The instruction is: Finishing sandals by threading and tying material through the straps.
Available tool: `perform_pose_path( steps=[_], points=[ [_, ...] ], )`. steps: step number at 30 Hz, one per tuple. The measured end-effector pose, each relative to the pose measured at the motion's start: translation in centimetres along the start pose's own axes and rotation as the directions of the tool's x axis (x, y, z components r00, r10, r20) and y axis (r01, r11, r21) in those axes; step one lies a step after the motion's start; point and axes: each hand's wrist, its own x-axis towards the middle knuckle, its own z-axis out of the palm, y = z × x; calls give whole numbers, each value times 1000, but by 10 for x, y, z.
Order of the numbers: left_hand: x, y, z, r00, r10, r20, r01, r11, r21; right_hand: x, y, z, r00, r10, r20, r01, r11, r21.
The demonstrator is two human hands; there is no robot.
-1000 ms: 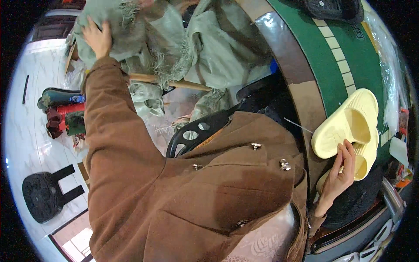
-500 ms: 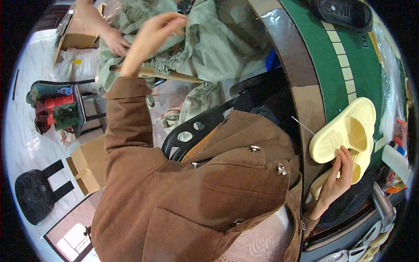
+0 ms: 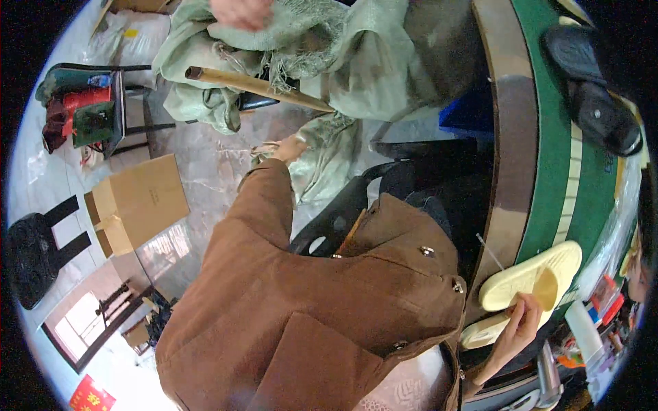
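My left hand (image 3: 290,148) reaches down onto a pale green woven sack (image 3: 327,164) on the floor. Its fingers are small and partly lost against the sack, so their grip is unclear. At the right, my right hand (image 3: 522,320) has its fingers pinched at the strap of a pale yellow slipper (image 3: 531,277). The matching yellow slipper (image 3: 485,331) lies beside it, partly behind the hand. A larger heap of green woven sacks (image 3: 373,65) fills the top middle, with a bamboo pole (image 3: 257,88) across its near side. Another person's blurred hand (image 3: 241,12) is over the heap.
A green mat (image 3: 541,198) runs along the right with black slippers (image 3: 595,103) on it. A blue bin (image 3: 467,113) stands under the edge. Leftward are a cardboard box (image 3: 145,202), a chair holding red items (image 3: 86,113) and a black stool (image 3: 33,260).
My left hand has dropped from above the heap to the lower sack. My right hand stays at the yellow slipper. The view has shifted, and the other person's hand has moved rightward and up in it.
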Motion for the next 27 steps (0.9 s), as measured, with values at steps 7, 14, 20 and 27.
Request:
perform_pose_path(
  steps=[7, 14, 20, 27],
  points=[
    [41, -50, 62, 996, -76, 39, 59, 943, 327, 21, -5, -17, 953, 162, 255, -188, 979, 81],
    [111, 0, 79, 988, -139, -60, 150, 957, 247, 19, 15, -35, 889, 364, 278, -405, 908, 105],
    [164, -40, 139, 989, -148, 27, 133, 943, 304, 32, -13, -43, 866, 319, 384, -319, 945, -67],
    [309, -80, 125, 861, 176, -476, 116, 844, 523, 35, -21, -46, 765, 539, 353, -551, 831, -76]
  ],
)
